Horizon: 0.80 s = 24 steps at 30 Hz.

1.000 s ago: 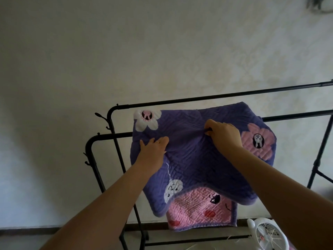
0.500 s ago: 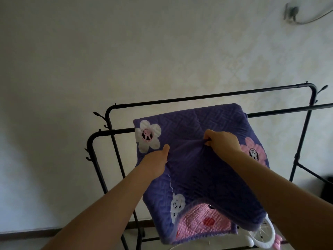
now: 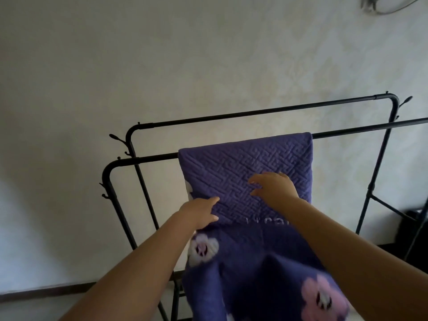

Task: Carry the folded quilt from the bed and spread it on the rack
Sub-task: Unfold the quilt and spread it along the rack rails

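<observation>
The purple quilt [image 3: 245,167], stitched in a maze pattern with white and pink flower patches, hangs over the near bar of the black metal rack [image 3: 143,159]. Its upper layer lies flat over the bar. A lower part hangs loose toward me and is blurred. My left hand [image 3: 200,213] pinches the folded edge at the quilt's lower left. My right hand [image 3: 274,188] is over the middle of the upper layer with fingers spread and curled, holding nothing.
The rack's far bar [image 3: 254,112] runs parallel behind, close to the pale wall. Hooks stick out at the rack's left end [image 3: 115,137] and right end [image 3: 405,101]. A dark object [image 3: 414,230] stands on the floor at right. A cable [image 3: 382,5] hangs top right.
My right hand has let go of the quilt and opened. The quilt has unfolded: the upper layer now lies flat over the near bar and a lower part has dropped toward me.
</observation>
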### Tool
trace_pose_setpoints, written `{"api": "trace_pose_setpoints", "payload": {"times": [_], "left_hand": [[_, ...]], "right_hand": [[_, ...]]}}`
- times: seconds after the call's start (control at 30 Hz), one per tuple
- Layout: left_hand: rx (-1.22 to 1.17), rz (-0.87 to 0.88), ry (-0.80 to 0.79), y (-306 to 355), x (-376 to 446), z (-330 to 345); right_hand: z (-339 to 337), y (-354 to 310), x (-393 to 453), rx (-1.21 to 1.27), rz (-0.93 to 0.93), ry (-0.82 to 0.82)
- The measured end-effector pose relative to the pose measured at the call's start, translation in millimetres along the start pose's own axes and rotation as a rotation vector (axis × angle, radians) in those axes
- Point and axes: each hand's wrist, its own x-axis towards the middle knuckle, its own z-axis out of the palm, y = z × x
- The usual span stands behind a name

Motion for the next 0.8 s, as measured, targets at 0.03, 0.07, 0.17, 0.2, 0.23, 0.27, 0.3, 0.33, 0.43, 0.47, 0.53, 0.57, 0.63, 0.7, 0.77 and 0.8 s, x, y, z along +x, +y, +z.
{"api": "trace_pose_setpoints", "payload": {"times": [0.03,0.07,0.17,0.2,0.23,0.27,0.3,0.33,0.43,0.47,0.53,0.57,0.63,0.7,0.77,0.8], "left_hand": [[0.004,-0.007,-0.005,-0.6,2.3,0.9],[0.01,-0.019,-0.005,-1.0,4.5,1.2],[0.035,-0.06,0.002,-3.3,10.7,3.3],[0.04,-0.068,0.003,-4.8,11.8,3.6],[0.037,-0.072,-0.003,-6.8,13.0,3.7],[0.028,-0.069,-0.015,-9.3,15.7,4.2],[0.022,-0.069,-0.025,-11.2,16.9,4.5],[0.02,-0.07,-0.029,-12.8,18.7,4.9],[0.039,-0.08,-0.014,-15.3,27.0,5.8],[0.053,-0.082,-0.007,-15.2,30.4,5.3],[0.075,-0.087,0.005,-14.4,36.5,3.8],[0.08,-0.088,0.007,-14.0,40.4,2.7],[0.081,-0.09,0.004,-13.6,47.4,1.1],[0.083,-0.087,0.003,-11.9,55.8,-0.6],[0.076,-0.078,0.002,-8.7,65.5,-2.6],[0.07,-0.074,-0.002,-6.5,70.0,-3.6]], "right_hand": [[2.2,-1.5,1.5,-0.006,0.0,-0.042],[3.7,-2.8,2.7,-0.01,0.002,-0.069],[13.1,-2.3,3.6,-0.013,-0.005,-0.101],[16.3,-1.9,3.1,-0.017,-0.013,-0.109],[19.1,-1.7,2.8,-0.023,-0.02,-0.115],[22.2,-0.9,3.1,-0.03,-0.018,-0.124],[23.9,-0.4,3.3,-0.038,-0.017,-0.131],[25.2,0.5,3.8,-0.046,-0.014,-0.139],[26.6,3.8,8.4,-0.077,0.006,-0.162],[26.9,5.0,10.5,-0.085,0.013,-0.164],[27.6,7.4,14.9,-0.091,0.03,-0.163],[28.0,9.0,17.8,-0.091,0.04,-0.158],[28.7,12.1,22.5,-0.094,0.052,-0.142],[29.3,17.8,26.4,-0.085,0.051,-0.12],[29.1,25.4,29.3,-0.071,0.058,-0.097],[28.8,29.5,30.4,-0.07,0.067,-0.089]]}}
